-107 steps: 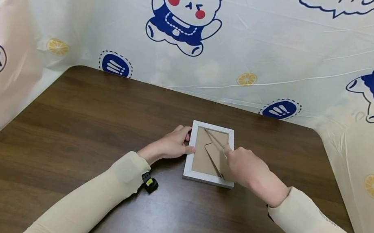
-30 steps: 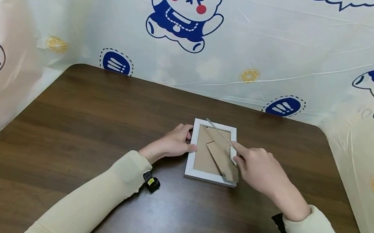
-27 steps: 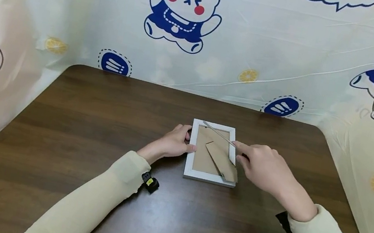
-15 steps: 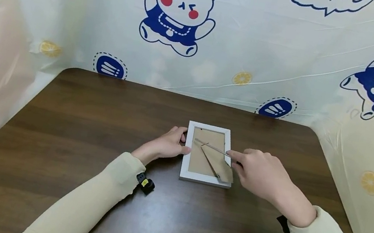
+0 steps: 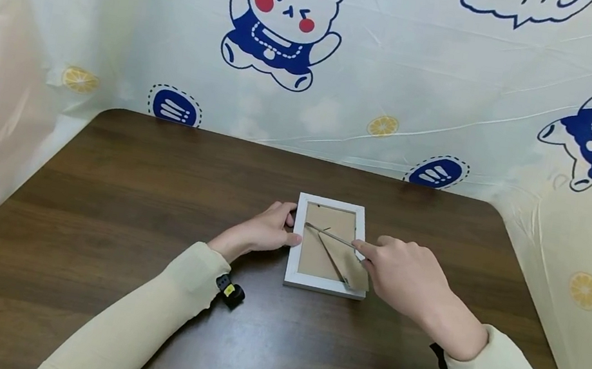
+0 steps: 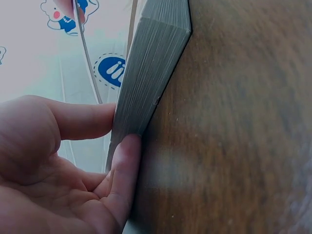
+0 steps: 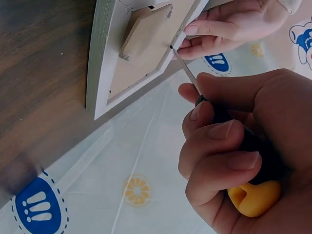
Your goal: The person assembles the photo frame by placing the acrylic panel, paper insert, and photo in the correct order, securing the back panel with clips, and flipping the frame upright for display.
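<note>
A white picture frame (image 5: 319,284) lies back side up on the table, its brown backing board (image 5: 310,259) facing me. The easel stand (image 7: 146,34) on the backing is raised at a slant. With thumb on the rim and fingers against the side, my left hand (image 5: 265,228) holds the frame's left edge. In my right hand (image 5: 404,274) is a screwdriver (image 5: 330,235), gripped by its black and yellow handle (image 7: 258,200). Its thin metal shaft crosses over the stand. The tip meets the frame's left inner edge, at a small dark tab (image 7: 171,47) near my left fingers.
Dark brown wooden table (image 5: 154,187) extends around the frame. A pale curtain (image 5: 352,57) with cartoon bears hangs behind the table and at both sides. A small black device (image 5: 231,291) sits on the left wrist.
The screwdriver tip has moved from the frame's top edge down to the left inner edge, and the right hand shifted with it. The left hand keeps its hold; the frame stays about where it was.
</note>
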Action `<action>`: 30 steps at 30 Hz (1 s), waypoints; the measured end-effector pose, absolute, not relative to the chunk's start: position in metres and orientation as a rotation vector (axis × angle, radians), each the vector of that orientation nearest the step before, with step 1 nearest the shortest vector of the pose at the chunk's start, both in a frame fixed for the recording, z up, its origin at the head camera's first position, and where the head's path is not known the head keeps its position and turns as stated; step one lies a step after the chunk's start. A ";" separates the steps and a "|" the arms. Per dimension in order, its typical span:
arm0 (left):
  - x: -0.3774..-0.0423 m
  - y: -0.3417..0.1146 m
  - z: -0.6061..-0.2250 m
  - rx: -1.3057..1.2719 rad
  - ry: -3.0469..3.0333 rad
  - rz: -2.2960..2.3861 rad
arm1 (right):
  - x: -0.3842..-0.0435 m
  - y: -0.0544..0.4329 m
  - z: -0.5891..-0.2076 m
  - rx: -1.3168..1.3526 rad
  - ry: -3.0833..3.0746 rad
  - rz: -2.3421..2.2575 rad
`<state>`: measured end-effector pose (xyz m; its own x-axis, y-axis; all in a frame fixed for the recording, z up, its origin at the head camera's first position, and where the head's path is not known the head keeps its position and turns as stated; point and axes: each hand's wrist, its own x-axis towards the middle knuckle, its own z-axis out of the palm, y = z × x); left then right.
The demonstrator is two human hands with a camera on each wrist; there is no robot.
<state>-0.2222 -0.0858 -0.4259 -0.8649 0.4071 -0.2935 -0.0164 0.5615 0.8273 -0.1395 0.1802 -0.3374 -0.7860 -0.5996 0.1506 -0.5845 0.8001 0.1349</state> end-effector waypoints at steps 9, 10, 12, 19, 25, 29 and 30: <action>-0.222 -0.085 -0.426 0.327 2.345 1.237 | -0.138 0.178 -0.337 0.916 -2.792 -0.168; -0.222 -0.085 -0.425 0.325 2.345 1.238 | -0.138 0.177 -0.337 0.916 -2.790 -0.173; -0.222 -0.085 -0.425 0.324 2.349 1.236 | -0.139 0.177 -0.336 0.917 -2.792 -0.186; -0.222 -0.086 -0.426 0.325 2.375 1.228 | -0.138 0.175 -0.335 0.919 -2.803 -0.203; -0.222 -0.086 -0.427 0.327 2.374 1.233 | -0.136 0.174 -0.335 0.930 -2.775 -0.217; -0.223 -0.086 -0.428 0.337 2.383 1.231 | -0.135 0.173 -0.335 0.934 -2.758 -0.226; -0.222 -0.086 -0.428 0.339 2.386 1.231 | -0.134 0.173 -0.335 0.936 -2.751 -0.231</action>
<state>-0.2225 -0.0856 -0.4285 -0.8768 0.4024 -0.2631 0.0187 0.5754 0.8176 -0.1345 0.1729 -0.3354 -0.7711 -0.6158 0.1615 -0.5803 0.7842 0.2195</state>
